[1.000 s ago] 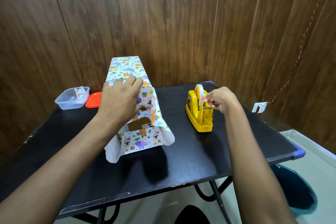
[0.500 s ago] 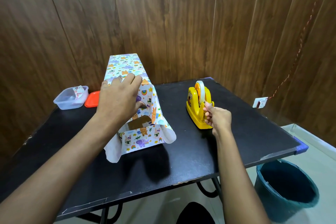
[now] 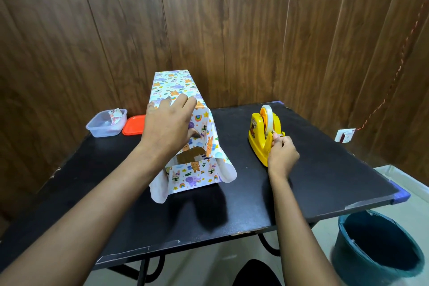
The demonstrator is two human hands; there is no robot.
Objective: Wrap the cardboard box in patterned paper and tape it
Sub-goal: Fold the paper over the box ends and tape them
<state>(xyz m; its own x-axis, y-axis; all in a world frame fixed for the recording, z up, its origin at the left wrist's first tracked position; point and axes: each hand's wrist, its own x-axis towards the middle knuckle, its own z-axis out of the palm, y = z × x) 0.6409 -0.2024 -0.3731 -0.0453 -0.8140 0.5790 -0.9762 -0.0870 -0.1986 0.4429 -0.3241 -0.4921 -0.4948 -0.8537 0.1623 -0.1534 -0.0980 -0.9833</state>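
Two hands work our matte black worktop (image 3: 325, 176). Our left hand (image 3: 168, 126) lies spread and pressed flat on glossy patterned paper (image 3: 173, 87) draped over the tall cardboard box (image 3: 190, 155) near the far edge, brown card showing at its open end. Our right hand (image 3: 282, 154) pinches clear tape at the yellow plastic dispenser (image 3: 261, 140).

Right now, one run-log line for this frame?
stage: end flap taping | left hand: pressing paper onto box | right hand: pinching tape end at dispenser | near end: cardboard showing, untaped
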